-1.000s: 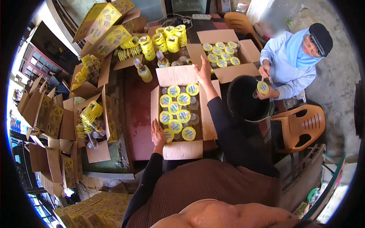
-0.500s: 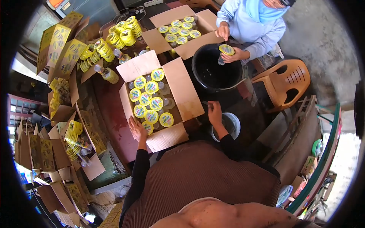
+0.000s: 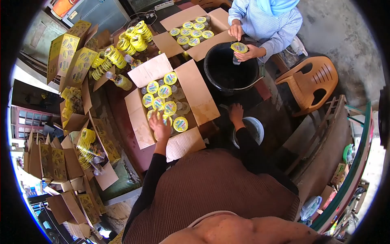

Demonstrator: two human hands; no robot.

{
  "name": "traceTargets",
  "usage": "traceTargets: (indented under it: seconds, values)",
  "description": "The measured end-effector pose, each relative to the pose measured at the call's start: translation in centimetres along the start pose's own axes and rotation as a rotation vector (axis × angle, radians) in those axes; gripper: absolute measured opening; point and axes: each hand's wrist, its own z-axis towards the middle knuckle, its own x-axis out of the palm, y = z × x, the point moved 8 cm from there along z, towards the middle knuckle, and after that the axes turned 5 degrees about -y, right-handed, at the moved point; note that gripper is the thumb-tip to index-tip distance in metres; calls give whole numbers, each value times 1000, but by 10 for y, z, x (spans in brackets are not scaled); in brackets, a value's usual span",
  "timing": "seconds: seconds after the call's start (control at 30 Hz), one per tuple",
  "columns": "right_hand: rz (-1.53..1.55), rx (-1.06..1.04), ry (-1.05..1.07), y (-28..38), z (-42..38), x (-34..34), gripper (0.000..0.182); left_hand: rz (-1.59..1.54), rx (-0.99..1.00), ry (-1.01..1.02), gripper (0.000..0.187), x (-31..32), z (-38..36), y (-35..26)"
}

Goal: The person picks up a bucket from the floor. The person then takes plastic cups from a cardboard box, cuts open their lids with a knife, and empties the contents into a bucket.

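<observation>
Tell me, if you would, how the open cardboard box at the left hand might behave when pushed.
The cardboard box will probably feel heavy, as many yellow-tagged bottles fill it. Its creased flaps, splayed outward, look likely to bend. The contents may shift a little, since gaps show between some bottles.

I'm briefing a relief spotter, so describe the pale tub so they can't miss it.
Find the big black bucket, right of the nearer open carton. From there, come toward the wearer's body: the round tub is beside the right hand, partly covered by the black sleeve. It looks smaller than the bucket, and pale where that is black.
</observation>
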Motion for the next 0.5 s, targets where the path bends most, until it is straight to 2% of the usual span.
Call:
traceTargets:
  seconds: [0.07,0.1,0.23,0.3,0.37,0.4,0.5]
  values:
    - [-17,13,31,-5,5,9,30,-5,64,51,53,11,17,-31]
    - [-38,24,65,-8,7,16,34,9,105,146,54,21,24,-45]
    - [-106,48,83,-14,12,23,37,138,234,385,56,67,37,-59]
    - [-128,53,195,-13,13,24,39,195,292,359,51,78,42,-59]
    - [-113,72,196,-10,13,18,38,324,372,455,42,94,45,-59]
    - [-100,89,207,-10,11,18,37,350,426,402,37,95,45,-60]
    - [-76,107,194,-10,10,18,35,350,453,473,35,110,52,-53]
